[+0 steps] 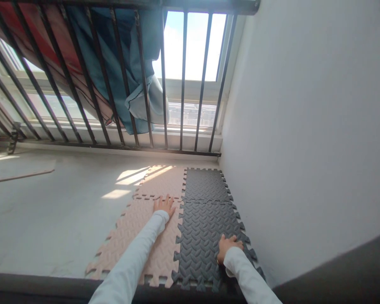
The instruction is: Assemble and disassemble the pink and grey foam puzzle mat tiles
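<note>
The left hand point(165, 206) lies spread and empty on the pink mat point(163, 245), nearer the edge facing the black mat point(202, 236). The right hand point(229, 247) rests bent-fingered on the black mat; its grip cannot be determined. Both mats run lengthwise toward the railing point(183, 84).

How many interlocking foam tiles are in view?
4: far-left pink foam tile, near-left pink foam tile, far-right dark-grey foam tile, near-right dark-grey foam tile.

Mats point(201, 230) are ridged matt foam; wall point(310, 126) smooth.
</note>
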`<state>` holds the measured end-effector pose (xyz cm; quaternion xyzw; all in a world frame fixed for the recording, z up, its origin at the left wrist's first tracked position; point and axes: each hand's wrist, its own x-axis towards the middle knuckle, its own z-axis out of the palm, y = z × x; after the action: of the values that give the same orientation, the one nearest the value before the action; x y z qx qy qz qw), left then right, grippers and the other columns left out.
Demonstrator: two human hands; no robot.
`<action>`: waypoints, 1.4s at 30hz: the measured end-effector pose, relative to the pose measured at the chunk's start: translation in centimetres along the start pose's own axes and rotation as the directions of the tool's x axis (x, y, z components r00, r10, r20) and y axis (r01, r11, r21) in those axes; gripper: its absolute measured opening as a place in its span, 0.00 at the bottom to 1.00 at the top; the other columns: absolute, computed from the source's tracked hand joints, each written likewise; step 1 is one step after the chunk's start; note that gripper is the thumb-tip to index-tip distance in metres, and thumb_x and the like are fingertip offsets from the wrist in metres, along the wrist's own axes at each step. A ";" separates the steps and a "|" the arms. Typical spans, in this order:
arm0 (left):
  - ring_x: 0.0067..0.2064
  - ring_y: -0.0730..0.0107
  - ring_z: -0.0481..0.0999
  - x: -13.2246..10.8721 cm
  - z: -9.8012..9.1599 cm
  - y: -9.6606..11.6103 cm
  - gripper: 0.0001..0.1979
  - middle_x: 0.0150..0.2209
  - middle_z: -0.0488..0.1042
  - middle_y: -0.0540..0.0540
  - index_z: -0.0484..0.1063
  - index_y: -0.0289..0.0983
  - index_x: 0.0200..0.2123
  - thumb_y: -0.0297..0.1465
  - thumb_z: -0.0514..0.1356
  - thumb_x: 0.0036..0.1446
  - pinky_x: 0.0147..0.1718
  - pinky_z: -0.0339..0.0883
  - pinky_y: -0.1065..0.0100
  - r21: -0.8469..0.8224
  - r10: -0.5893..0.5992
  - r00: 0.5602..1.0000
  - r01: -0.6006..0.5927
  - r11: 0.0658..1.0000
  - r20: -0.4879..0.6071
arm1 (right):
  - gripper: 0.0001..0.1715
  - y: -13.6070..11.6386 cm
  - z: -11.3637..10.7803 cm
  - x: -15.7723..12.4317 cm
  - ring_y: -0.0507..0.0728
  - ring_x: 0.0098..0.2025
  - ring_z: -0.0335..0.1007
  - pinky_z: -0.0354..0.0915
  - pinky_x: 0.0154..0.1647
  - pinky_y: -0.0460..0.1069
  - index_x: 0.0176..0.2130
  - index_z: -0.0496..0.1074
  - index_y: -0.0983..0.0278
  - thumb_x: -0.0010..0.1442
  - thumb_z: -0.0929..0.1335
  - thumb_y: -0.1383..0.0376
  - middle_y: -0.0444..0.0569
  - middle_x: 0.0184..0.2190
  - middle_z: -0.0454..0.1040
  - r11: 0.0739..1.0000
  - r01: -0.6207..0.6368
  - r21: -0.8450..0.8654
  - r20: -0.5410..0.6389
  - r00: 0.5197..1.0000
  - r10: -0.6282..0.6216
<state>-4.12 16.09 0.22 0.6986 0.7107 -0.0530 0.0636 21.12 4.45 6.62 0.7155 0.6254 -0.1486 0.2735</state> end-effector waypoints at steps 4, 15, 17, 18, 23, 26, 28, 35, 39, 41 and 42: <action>0.62 0.50 0.41 -0.2 -0.6 0.0 0.27 0.64 0.40 0.53 0.47 0.48 0.59 0.42 0.42 0.55 0.55 0.37 0.42 -0.016 -0.006 1.000 0.006 1.000 0.020 | 0.47 0.0 0.2 0.3 0.74 0.58 0.47 0.50 0.49 0.71 0.59 0.51 0.71 0.43 0.69 0.61 0.72 0.55 0.55 1.000 0.011 -0.003 -0.003 1.000 -0.011; 0.63 0.56 0.42 -0.2 -0.3 -0.1 0.26 0.63 0.43 0.48 0.49 0.51 0.58 0.42 0.42 0.55 0.55 0.42 0.47 -0.063 -0.035 0.999 0.036 0.997 0.015 | 0.50 -0.1 0.8 1.0 0.78 0.55 0.51 0.50 0.45 0.74 0.58 0.53 0.68 0.41 0.70 0.54 0.73 0.56 0.53 1.000 -0.016 0.007 -0.011 1.000 0.016; 0.63 0.57 0.42 -0.3 -0.4 -0.1 0.26 0.63 0.43 0.47 0.49 0.51 0.58 0.42 0.42 0.56 0.55 0.42 0.48 -0.063 -0.033 0.999 0.035 0.997 0.026 | 0.52 -0.1 0.6 0.7 0.78 0.55 0.50 0.49 0.47 0.74 0.59 0.50 0.69 0.41 0.71 0.57 0.75 0.56 0.50 0.999 -0.045 0.016 0.006 0.999 0.045; 0.63 0.57 0.42 -0.4 -0.5 -0.1 0.25 0.63 0.44 0.47 0.49 0.51 0.58 0.42 0.42 0.56 0.55 0.41 0.48 -0.060 -0.033 0.999 0.035 0.998 0.027 | 0.52 -0.1 0.4 0.6 0.78 0.55 0.50 0.48 0.48 0.73 0.59 0.49 0.70 0.41 0.71 0.59 0.75 0.57 0.49 0.998 -0.054 0.016 0.007 0.999 0.054; 0.62 0.56 0.43 -0.2 -1.4 0.0 0.25 0.62 0.47 0.46 0.51 0.51 0.58 0.42 0.43 0.55 0.55 0.41 0.46 -0.050 -0.044 0.997 0.047 0.998 0.059 | 0.52 -0.2 -0.2 0.0 0.77 0.56 0.50 0.47 0.49 0.72 0.60 0.48 0.70 0.42 0.70 0.60 0.75 0.57 0.49 0.999 -0.049 0.004 0.031 0.998 0.049; 0.62 0.56 0.45 0.3 -1.7 -0.2 0.25 0.62 0.49 0.46 0.53 0.52 0.57 0.43 0.43 0.55 0.55 0.40 0.44 -0.049 -0.024 0.996 0.029 0.998 0.086 | 0.51 -0.3 -0.5 -0.2 0.77 0.56 0.50 0.48 0.49 0.72 0.60 0.48 0.70 0.42 0.70 0.60 0.75 0.57 0.49 0.999 -0.047 0.004 0.036 0.998 0.047; 0.62 0.57 0.45 0.6 -1.6 -0.5 0.25 0.62 0.49 0.45 0.53 0.50 0.57 0.43 0.43 0.55 0.55 0.39 0.45 -0.032 -0.006 0.997 0.009 0.999 0.077 | 0.50 -0.3 -0.6 -0.3 0.77 0.56 0.50 0.48 0.48 0.73 0.59 0.49 0.69 0.42 0.70 0.60 0.74 0.57 0.50 0.999 -0.048 0.001 0.036 0.998 0.048; 0.63 0.54 0.40 0.4 0.6 -2.8 0.33 0.62 0.41 0.34 0.47 0.28 0.59 0.41 0.41 0.55 0.57 0.40 0.52 -0.063 -0.326 0.940 0.321 0.945 -0.096 | 0.52 -0.3 -0.2 0.0 0.80 0.54 0.50 0.47 0.47 0.75 0.59 0.49 0.71 0.41 0.71 0.59 0.77 0.56 0.49 0.998 -0.061 0.014 0.006 0.998 0.061; 0.62 0.44 0.42 0.2 1.3 -3.0 0.35 0.62 0.41 0.31 0.48 0.29 0.59 0.44 0.43 0.54 0.56 0.36 0.48 -0.044 -0.341 0.930 0.338 0.940 -0.136 | 0.51 -0.3 -0.2 0.0 0.79 0.55 0.50 0.48 0.47 0.74 0.59 0.49 0.69 0.41 0.70 0.59 0.75 0.57 0.50 0.998 -0.062 -0.004 0.021 0.998 0.062; 0.61 0.42 0.44 0.2 1.3 -2.9 0.35 0.62 0.42 0.29 0.48 0.28 0.59 0.45 0.43 0.53 0.56 0.35 0.49 -0.029 -0.345 0.929 0.345 0.938 -0.130 | 0.51 -0.3 -0.2 -0.1 0.78 0.55 0.51 0.49 0.47 0.73 0.60 0.49 0.69 0.41 0.70 0.60 0.74 0.57 0.50 0.998 -0.065 -0.009 0.027 0.998 0.065; 0.61 0.42 0.44 0.2 1.3 -2.8 0.35 0.61 0.43 0.29 0.48 0.28 0.59 0.45 0.43 0.53 0.56 0.35 0.49 -0.019 -0.342 0.931 0.342 0.939 -0.125 | 0.51 -0.2 -0.2 -0.1 0.78 0.55 0.51 0.50 0.47 0.72 0.60 0.49 0.69 0.41 0.70 0.60 0.75 0.57 0.49 0.998 -0.067 -0.006 0.027 0.997 0.067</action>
<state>-6.90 15.99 -1.10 0.5664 0.8239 -0.0200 0.0071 20.84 4.54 6.78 0.7334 0.5976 -0.1473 0.2887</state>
